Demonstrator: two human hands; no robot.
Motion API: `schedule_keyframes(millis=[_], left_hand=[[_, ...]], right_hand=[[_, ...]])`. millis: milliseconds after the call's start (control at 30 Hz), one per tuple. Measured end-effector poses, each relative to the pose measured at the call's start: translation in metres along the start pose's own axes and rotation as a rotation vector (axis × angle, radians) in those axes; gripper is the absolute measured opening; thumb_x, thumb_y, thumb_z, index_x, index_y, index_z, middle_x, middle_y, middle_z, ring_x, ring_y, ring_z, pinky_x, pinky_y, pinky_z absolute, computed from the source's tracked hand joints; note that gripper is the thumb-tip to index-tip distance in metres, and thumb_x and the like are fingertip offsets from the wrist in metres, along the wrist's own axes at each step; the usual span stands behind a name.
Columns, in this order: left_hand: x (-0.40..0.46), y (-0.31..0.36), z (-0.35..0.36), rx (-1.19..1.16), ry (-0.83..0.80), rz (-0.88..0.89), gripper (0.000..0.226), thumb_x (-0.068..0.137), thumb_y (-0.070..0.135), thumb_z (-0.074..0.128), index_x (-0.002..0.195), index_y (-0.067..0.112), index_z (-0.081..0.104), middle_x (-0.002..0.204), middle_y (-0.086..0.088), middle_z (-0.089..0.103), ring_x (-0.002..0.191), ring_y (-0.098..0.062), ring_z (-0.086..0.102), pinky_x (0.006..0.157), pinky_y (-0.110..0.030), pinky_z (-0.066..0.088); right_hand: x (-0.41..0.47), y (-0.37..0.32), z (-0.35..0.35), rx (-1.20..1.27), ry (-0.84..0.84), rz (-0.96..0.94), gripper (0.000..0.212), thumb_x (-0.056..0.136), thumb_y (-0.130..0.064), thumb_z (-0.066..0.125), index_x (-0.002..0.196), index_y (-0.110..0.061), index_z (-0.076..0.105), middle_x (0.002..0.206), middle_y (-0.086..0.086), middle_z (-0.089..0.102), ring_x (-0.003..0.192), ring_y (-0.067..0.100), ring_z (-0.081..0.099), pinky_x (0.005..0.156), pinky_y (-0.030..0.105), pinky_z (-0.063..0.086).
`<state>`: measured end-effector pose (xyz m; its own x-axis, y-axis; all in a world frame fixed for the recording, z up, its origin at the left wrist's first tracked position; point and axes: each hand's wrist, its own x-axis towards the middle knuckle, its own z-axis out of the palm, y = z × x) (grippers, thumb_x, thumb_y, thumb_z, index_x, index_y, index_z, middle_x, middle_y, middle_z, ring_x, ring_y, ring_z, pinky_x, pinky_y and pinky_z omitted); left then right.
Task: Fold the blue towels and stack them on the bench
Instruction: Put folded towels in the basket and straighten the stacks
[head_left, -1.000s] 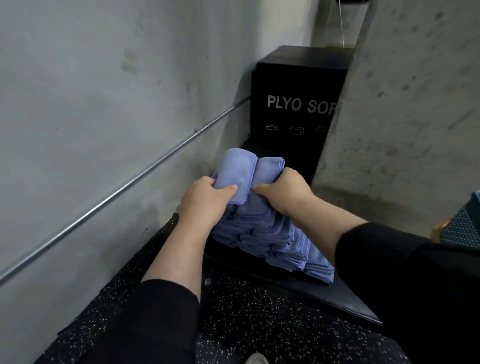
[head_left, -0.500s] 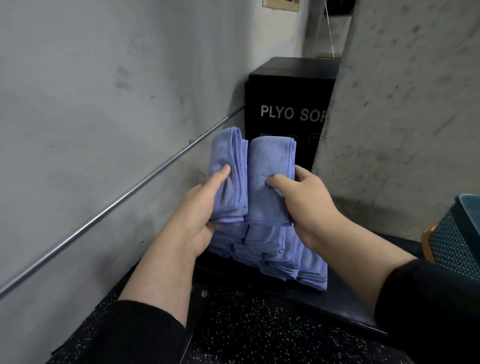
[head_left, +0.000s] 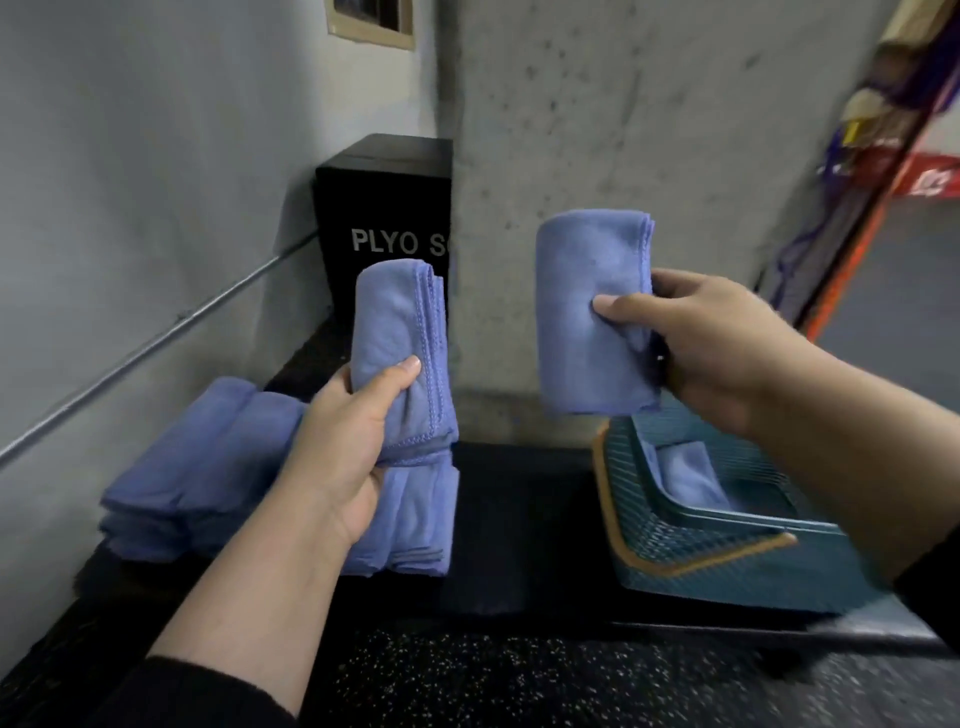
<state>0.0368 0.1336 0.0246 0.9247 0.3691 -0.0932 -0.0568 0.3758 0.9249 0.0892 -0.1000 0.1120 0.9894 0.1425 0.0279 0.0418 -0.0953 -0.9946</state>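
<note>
Two hands, each with one folded blue towel held upright. Left hand (head_left: 337, 457): grip clenched around the lower end of the left towel (head_left: 400, 353), above the stack of folded towels (head_left: 208, 467) on the black table (head_left: 519, 519). Stack count cannot be told. Right hand (head_left: 701, 348): grip pinching the right towel (head_left: 587, 312), above one teal basket (head_left: 701, 561); one more towel (head_left: 691, 473) lies inside.

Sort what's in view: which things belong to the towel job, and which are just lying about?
Job: left hand gripping a folded towel; right hand gripping another towel; towel stack; bench; basket.
Lying about: plyo box; wall rail.
</note>
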Motion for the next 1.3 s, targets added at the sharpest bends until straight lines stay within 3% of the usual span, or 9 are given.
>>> schedule_keyframes(millis=[167,333,467,667,900,1100,1167,1233,1300], left_hand=[[-0.009,-0.030,0.078,0.039,-0.088,-0.010,0.018,0.094,0.025,0.069,0.108,0.014,0.072,0.089,-0.001,0.078,0.081,-0.015,0.076,0.068,-0.029,0.056],[-0.014,-0.058,0.144,0.100,-0.180,-0.019,0.025,0.093,0.035,0.069,0.106,0.013,0.074,0.098,-0.004,0.079,0.096,-0.020,0.075,0.092,-0.040,0.056],[-0.008,-0.078,0.179,0.134,-0.223,-0.045,0.056,0.073,0.056,0.073,0.107,0.012,0.074,0.102,-0.003,0.078,0.101,-0.022,0.073,0.104,-0.051,0.050],[0.003,-0.100,0.201,0.235,-0.304,-0.016,0.044,0.080,0.050,0.063,0.101,0.013,0.075,0.100,0.000,0.078,0.102,-0.018,0.073,0.105,-0.049,0.050],[0.008,-0.112,0.208,0.372,-0.337,0.042,0.041,0.081,0.052,0.061,0.096,0.017,0.073,0.094,0.004,0.078,0.095,-0.015,0.074,0.098,-0.050,0.054],[0.009,-0.113,0.208,0.410,-0.332,0.063,0.036,0.081,0.052,0.061,0.092,0.021,0.074,0.092,0.003,0.079,0.092,-0.017,0.075,0.095,-0.053,0.054],[0.010,-0.113,0.208,0.419,-0.323,0.069,0.034,0.080,0.053,0.062,0.092,0.023,0.074,0.092,0.002,0.079,0.092,-0.019,0.075,0.094,-0.054,0.055],[0.009,-0.111,0.209,0.436,-0.299,0.101,0.030,0.080,0.053,0.062,0.090,0.026,0.073,0.088,0.004,0.078,0.088,-0.017,0.075,0.091,-0.052,0.057],[0.008,-0.109,0.209,0.457,-0.256,0.153,0.033,0.080,0.054,0.063,0.087,0.023,0.073,0.083,0.006,0.077,0.084,-0.015,0.074,0.085,-0.047,0.059]], right_hand=[[-0.003,-0.004,-0.131,-0.203,0.177,0.092,0.027,0.087,-0.012,0.074,0.112,-0.004,0.071,0.111,0.018,0.074,0.103,0.031,0.069,0.103,0.050,0.049],[0.008,0.037,-0.215,-0.429,0.163,0.327,0.030,0.087,-0.014,0.075,0.110,0.004,0.068,0.088,0.018,0.062,0.069,0.020,0.055,0.060,0.027,0.048],[0.026,0.086,-0.248,-0.593,0.101,0.505,0.026,0.086,-0.014,0.078,0.101,0.004,0.067,0.088,0.019,0.064,0.077,0.024,0.058,0.065,0.033,0.053],[0.059,0.149,-0.250,-0.765,-0.022,0.648,0.009,0.091,-0.005,0.067,0.090,0.004,0.067,0.075,0.016,0.059,0.069,0.024,0.057,0.065,0.037,0.054],[0.077,0.209,-0.246,-0.570,-0.068,0.829,0.011,0.098,-0.001,0.054,0.090,-0.004,0.060,0.082,0.013,0.065,0.075,0.023,0.061,0.072,0.036,0.052],[0.085,0.230,-0.247,-0.918,-0.177,0.855,0.009,0.099,-0.015,0.057,0.099,-0.006,0.060,0.072,0.008,0.054,0.059,0.017,0.051,0.043,0.022,0.045],[0.087,0.218,-0.246,-1.254,-0.297,0.748,0.024,0.096,-0.026,0.062,0.091,-0.003,0.063,0.076,0.011,0.061,0.065,0.024,0.060,0.050,0.028,0.053],[0.088,0.194,-0.243,-1.700,-0.401,0.464,0.027,0.097,-0.028,0.060,0.097,-0.003,0.069,0.093,0.014,0.069,0.086,0.030,0.067,0.075,0.034,0.055],[0.090,0.167,-0.237,-1.814,-0.318,0.247,0.026,0.099,-0.024,0.055,0.104,-0.002,0.067,0.099,0.012,0.069,0.092,0.031,0.067,0.079,0.037,0.053]])
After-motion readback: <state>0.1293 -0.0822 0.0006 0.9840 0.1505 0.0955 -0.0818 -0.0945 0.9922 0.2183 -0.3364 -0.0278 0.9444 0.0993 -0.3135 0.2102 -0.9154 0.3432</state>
